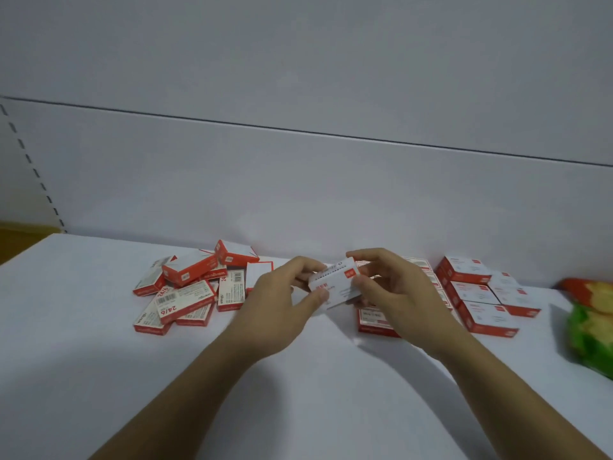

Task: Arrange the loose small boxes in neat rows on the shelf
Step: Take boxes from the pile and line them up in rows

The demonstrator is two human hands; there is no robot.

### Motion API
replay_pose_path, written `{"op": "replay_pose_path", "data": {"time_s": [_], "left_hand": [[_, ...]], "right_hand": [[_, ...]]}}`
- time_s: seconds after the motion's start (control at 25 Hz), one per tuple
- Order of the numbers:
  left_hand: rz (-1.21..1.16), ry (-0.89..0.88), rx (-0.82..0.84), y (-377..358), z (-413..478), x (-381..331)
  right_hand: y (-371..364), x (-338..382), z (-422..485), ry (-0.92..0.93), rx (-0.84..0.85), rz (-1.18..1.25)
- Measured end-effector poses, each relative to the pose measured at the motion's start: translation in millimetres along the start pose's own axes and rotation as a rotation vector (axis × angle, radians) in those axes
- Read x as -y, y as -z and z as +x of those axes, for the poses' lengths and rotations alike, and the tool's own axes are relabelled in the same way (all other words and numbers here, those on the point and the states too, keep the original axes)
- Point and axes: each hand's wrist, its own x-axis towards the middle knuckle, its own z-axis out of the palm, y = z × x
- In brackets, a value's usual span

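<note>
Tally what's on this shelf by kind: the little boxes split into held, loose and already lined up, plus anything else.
held box, gripped by left hand and right hand: 1
loose boxes piled at left: about 10, overlapping
lined-up boxes at right: at least 8, some hidden behind the right hand
green and red packet: 1
Total: about 20

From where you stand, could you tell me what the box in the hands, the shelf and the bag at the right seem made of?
The held box looks like matte printed card: crisp folded edges, red-and-white print. The shelf is smooth, evenly white, perhaps painted metal or laminate. The bag is probably glossy plastic film: crinkled, with bright patches, though blurred.
</note>
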Motion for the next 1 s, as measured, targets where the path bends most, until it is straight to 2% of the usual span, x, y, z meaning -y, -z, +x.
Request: {"op": "replay_pose_path", "data": {"time_s": [0.12,0.24,0.4,0.44,0.56,0.68,0.76,0.88,1.0], "left_hand": [[-0.182,0.119,0.025,-3.9,0.4,-2.7],[-0.336,0.202,0.046,-6.0,-0.3,-4.3],[-0.381,0.193,0.028,-3.7,-0.3,-5.1],[-0.399,0.182,0.023,-2.9,-0.4,-5.1],[-0.472,0.167,0.008,-1.1,-0.2,-5.0],[-0.467,0.152,0.005,-1.2,1.0,-6.3],[-0.328,0.101,-0.015,-4.4,-1.5,-6.4],[0.234,-0.085,0.014,-10.2,-6.1,-4.2],[0.435,-0.099,0.085,-19.2,-4.7,-9.2]], "right_hand": [[-1.1,-4.9,-12.7,-0.05,-0.021,0.118],[0.0,-8.7,-15.6,-0.074,-0.072,0.131],[-0.6,-9.9,-15.3,-0.066,-0.092,0.073],[-0.7,-8.8,-17.6,-0.017,-0.076,-0.001],[0.0,-3.6,-22.8,0.248,-0.023,-0.451],[-1.2,1.3,-22.0,0.396,-0.056,-0.751],[1.7,4.1,-19.3,0.417,-0.062,-0.817],[17.6,2.7,-13.7,0.278,-0.024,-0.739],[41.7,-4.7,-4.8,0.138,-0.027,-0.675]]}}
